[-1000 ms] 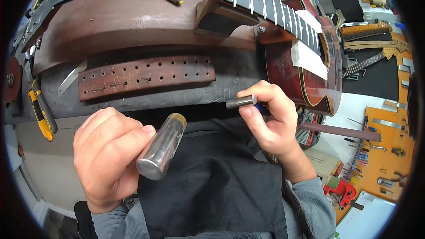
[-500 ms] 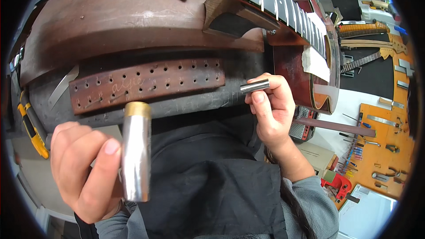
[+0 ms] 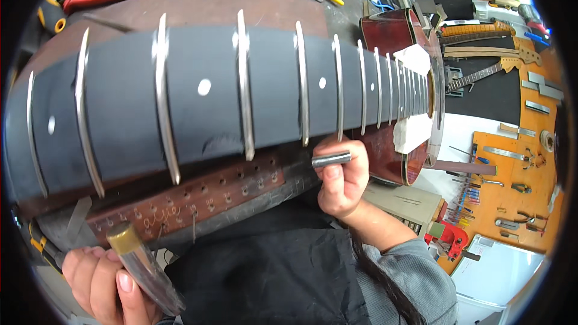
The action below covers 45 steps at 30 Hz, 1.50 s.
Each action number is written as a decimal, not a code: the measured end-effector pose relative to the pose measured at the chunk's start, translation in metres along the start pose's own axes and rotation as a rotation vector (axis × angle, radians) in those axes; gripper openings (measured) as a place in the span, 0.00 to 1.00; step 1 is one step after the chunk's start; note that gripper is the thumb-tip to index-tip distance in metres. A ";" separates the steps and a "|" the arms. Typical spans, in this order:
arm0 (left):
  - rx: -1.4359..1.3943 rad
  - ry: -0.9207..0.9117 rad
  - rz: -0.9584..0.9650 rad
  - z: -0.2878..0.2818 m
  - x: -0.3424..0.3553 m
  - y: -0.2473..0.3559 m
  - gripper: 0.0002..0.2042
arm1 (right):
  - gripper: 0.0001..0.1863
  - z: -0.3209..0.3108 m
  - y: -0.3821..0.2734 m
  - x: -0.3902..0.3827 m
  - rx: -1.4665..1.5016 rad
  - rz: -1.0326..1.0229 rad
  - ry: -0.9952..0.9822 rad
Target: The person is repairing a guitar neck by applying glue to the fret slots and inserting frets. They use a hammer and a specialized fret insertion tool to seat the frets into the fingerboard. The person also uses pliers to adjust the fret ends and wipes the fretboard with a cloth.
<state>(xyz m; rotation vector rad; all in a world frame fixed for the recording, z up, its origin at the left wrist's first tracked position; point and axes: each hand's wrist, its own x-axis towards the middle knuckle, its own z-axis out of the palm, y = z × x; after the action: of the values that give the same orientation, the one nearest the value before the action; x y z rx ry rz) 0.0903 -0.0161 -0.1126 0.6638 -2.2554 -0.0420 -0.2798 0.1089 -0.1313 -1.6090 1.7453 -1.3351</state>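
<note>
Two metal pieces are in the hands, one per hand, on the near side of a dark fretboard (image 3: 208, 115). The left hand (image 3: 99, 280) is closed on a large metal cylinder (image 3: 147, 271) with a brass-coloured end cap (image 3: 121, 236); the cap points up and away from the body. Whether the curled fingers also enclose a handle is hidden. The right hand (image 3: 342, 186) pinches a short metal bar (image 3: 331, 159) between thumb and fingers, just beside the near edge of the fretboard. Contact between bar and fretboard cannot be determined from this angle.

The fretboard runs across the view toward a red-brown guitar body (image 3: 382, 162). Silver frets (image 3: 245, 84) cross it, and several near ends appear to project past the edge. A drilled wooden block (image 3: 195, 201) lies partly behind the fretboard, on the bench side nearest the person.

Step in hand, as judged: readying or handling the two pieces beside the neck. The cylinder is well apart from the bar, and no blow or pressing is evident. Next move, as judged: settle where the bar belongs relative to the frets, maintain the right-hand pinch, and keep the heavy cylinder clear of the fretboard until its position is controlled.
</note>
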 end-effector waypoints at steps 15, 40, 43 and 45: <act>-0.017 0.016 0.005 0.001 0.003 -0.001 0.20 | 0.11 -0.009 -0.002 0.016 0.012 -0.032 -0.091; 0.310 0.197 -0.236 0.010 0.042 0.097 0.15 | 0.25 -0.003 0.026 0.005 0.468 -0.225 -0.197; 0.315 0.238 -0.236 0.007 0.050 0.107 0.19 | 0.23 -0.007 0.027 0.008 0.487 -0.255 -0.202; 0.324 0.278 -0.238 0.012 0.059 0.115 0.19 | 0.23 -0.011 0.027 0.008 0.500 -0.264 -0.205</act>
<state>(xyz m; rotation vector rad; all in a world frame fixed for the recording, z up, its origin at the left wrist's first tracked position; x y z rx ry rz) -0.0037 0.0531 -0.0550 1.0399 -1.9220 0.2876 -0.3051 0.1027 -0.1464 -1.6407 1.0007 -1.5104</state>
